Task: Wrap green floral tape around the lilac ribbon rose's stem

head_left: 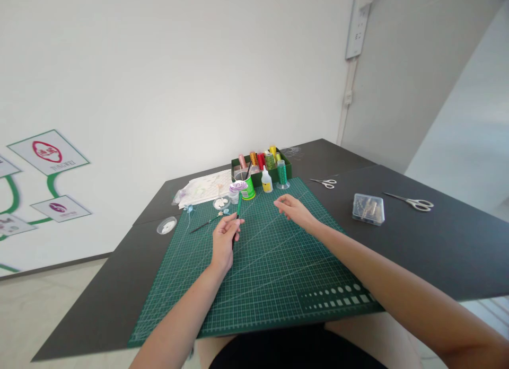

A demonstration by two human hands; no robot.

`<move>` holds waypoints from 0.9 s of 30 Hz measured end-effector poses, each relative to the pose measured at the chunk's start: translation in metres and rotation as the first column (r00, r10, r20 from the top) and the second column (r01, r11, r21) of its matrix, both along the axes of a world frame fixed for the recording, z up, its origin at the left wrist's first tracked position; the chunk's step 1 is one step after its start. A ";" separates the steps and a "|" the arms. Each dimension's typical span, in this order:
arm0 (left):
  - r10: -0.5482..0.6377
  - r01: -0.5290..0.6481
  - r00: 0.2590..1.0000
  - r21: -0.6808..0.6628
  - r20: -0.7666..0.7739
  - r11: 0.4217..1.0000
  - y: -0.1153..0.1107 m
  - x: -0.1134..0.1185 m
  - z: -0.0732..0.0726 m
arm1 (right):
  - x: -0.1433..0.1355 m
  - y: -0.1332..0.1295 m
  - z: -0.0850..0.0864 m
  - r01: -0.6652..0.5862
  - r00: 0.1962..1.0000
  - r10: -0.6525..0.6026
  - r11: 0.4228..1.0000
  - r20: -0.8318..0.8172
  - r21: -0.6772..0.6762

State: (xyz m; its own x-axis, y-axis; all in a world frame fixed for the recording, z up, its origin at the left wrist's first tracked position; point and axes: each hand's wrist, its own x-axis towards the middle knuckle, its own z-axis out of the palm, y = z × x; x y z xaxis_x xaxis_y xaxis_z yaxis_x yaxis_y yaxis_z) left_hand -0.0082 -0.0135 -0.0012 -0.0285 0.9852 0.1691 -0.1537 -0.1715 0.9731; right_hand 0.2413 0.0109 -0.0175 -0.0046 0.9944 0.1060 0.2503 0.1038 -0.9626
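Note:
In the head view my left hand [226,239] is closed around the stem of a purple-and-white artificial flower [238,186], held upright above the green cutting mat [270,263]. The stem [239,205] is green near the bloom and dark lower down. To its right, my right hand [293,210] hovers over the mat with thumb and fingertips pinched together. Whatever is between them, if anything, is too fine to see. Behind the hands stand a glue bottle [266,180] and a spool of green thread [282,174].
A box of colored thread spools [292,170] stands at the back beside a green can [248,189]. Small scissors [326,184], larger scissors [417,203] and a clear plastic case [368,209] lie right. Left are a small dish [166,225] and a blue flower [189,208].

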 end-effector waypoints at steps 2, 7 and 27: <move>-0.011 0.011 1.000 -0.016 0.015 1.000 -0.001 0.000 0.001 | 0.000 0.004 -0.007 0.108 0.992 -0.111 0.993 0.059 0.047; -0.043 0.044 0.999 -0.030 0.013 0.999 -0.006 0.003 0.002 | -0.010 -0.006 -0.002 0.007 0.994 -0.024 0.988 0.109 0.157; -0.064 0.059 0.984 -0.035 -0.166 0.998 -0.008 0.005 -0.004 | -0.057 -0.059 0.015 -0.204 0.930 0.109 0.948 0.352 0.243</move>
State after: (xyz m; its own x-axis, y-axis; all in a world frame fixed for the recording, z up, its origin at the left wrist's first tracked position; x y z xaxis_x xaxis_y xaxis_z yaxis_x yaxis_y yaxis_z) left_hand -0.0031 -0.0215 -0.0048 0.0584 0.9888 0.1371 0.0021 -0.1375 0.9905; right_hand 0.1847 -0.0479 -0.0024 -0.2394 0.9108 0.3363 0.5072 0.4127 -0.7566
